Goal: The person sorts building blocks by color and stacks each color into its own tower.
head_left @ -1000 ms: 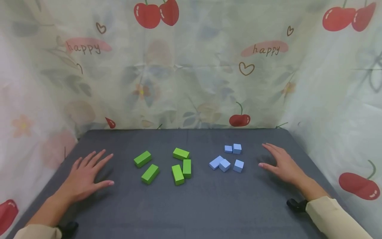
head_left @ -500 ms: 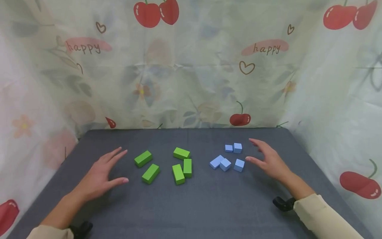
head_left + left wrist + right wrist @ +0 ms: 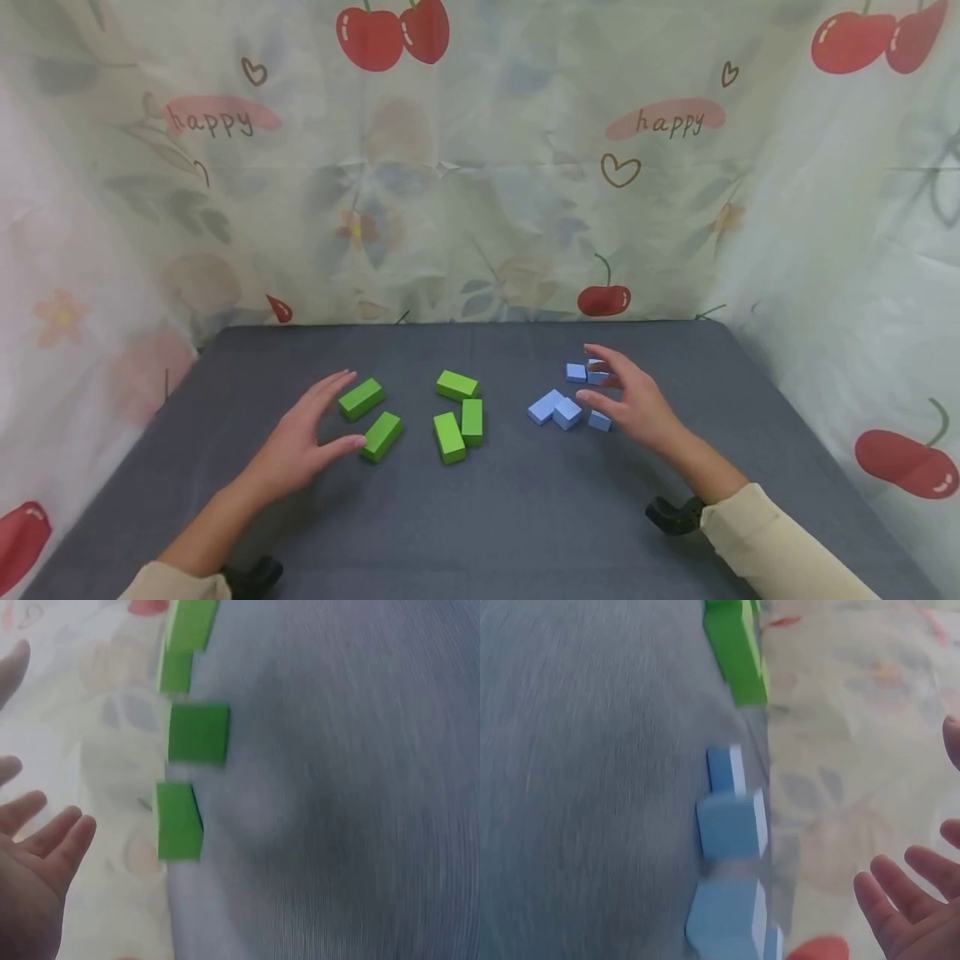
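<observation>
Although nothing on the worktop (image 3: pixel 510 521) has shifted over the last second, the left hand (image 3: pixel 298 443), fingers relaxed and holding nothing, has come in close beside two green blocks (image 3: pixel 362 399), and the right hand (image 3: pixel 639 404), equally empty with thumb and fingers parted, now hangs by the blue blocks (image 3: pixel 566 414), partly hiding two; reaching seems under way, gripping not yet begun.

This is a small screened-off work space: a dark table (image 3: pixel 510 517) enclosed at the back and both sides by pale sheeting (image 3: pixel 465 225) printed with cherries (image 3: pixel 369 39), flowers (image 3: pixel 358 228) and "happy". Whether it is in a home or a lab is unclear.
</observation>
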The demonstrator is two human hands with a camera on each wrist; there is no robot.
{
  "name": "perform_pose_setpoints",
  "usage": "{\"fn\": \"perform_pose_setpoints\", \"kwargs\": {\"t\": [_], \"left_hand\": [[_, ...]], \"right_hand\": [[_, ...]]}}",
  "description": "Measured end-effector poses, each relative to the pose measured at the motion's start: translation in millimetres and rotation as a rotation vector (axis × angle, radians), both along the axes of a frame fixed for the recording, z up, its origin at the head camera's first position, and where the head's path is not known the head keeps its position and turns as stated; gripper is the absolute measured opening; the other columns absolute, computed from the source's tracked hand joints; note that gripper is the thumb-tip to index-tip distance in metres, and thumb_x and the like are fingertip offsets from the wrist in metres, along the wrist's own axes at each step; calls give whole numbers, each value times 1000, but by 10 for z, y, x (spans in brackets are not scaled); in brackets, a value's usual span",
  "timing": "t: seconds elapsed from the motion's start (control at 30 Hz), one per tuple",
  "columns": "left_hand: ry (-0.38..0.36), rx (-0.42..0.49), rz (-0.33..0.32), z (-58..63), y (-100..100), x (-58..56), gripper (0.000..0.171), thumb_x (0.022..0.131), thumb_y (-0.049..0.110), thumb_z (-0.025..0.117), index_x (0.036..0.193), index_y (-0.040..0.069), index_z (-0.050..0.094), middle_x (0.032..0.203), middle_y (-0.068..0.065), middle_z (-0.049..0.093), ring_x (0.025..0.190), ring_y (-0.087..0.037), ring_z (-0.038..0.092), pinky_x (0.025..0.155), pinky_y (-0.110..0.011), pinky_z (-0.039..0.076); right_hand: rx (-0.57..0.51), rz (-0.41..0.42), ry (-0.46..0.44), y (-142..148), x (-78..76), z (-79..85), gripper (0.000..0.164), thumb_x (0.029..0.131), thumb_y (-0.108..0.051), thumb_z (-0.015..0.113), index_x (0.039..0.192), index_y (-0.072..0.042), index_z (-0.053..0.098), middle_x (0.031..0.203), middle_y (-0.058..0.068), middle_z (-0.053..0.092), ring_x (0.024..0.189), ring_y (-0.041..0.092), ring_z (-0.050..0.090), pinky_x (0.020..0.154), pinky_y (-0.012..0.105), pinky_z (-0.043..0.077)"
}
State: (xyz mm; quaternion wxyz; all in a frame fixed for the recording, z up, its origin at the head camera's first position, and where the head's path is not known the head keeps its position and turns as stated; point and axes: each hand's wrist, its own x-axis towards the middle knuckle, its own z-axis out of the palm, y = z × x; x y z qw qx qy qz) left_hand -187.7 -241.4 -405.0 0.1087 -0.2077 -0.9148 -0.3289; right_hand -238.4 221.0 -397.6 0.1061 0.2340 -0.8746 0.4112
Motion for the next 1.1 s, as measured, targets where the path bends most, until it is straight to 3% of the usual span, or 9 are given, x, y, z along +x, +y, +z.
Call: {"fn": "perform_pose_setpoints", "kwargs": {"t": [0.13,0.5,0.8,1.1], "left_hand": [[-19,72,-26,-13,159,4,77,85,33,76,149,15,37,150,-13,37,124,-33,49,93,-53,46],[-175,231,-66,-84,540,-10,80,83,30,78,149,12,37,151,-14,35,127,-37,47,97,-47,45],[-286,261,12,-183,863,-48,79,80,28,82,147,14,42,147,-12,41,118,-36,56,91,-45,49],[-311,284,76,-307,1074,-99,77,78,19,83,143,2,45,138,-19,48,107,-33,62,85,-43,52]], "right_hand": [[-70,60,-8,-151,15,-25,66,87,-16,75,143,-6,43,140,14,49,120,35,54,93,50,47],[-119,146,-87,-517,39,-114,65,86,-13,75,142,-4,44,139,16,50,118,37,55,90,51,49],[-126,140,-196,-801,50,-269,66,86,-22,76,142,-8,45,137,16,52,116,34,57,91,47,49],[-149,136,-298,-1021,23,-383,65,85,-23,77,140,-7,47,138,19,51,117,32,57,91,48,49]]}}
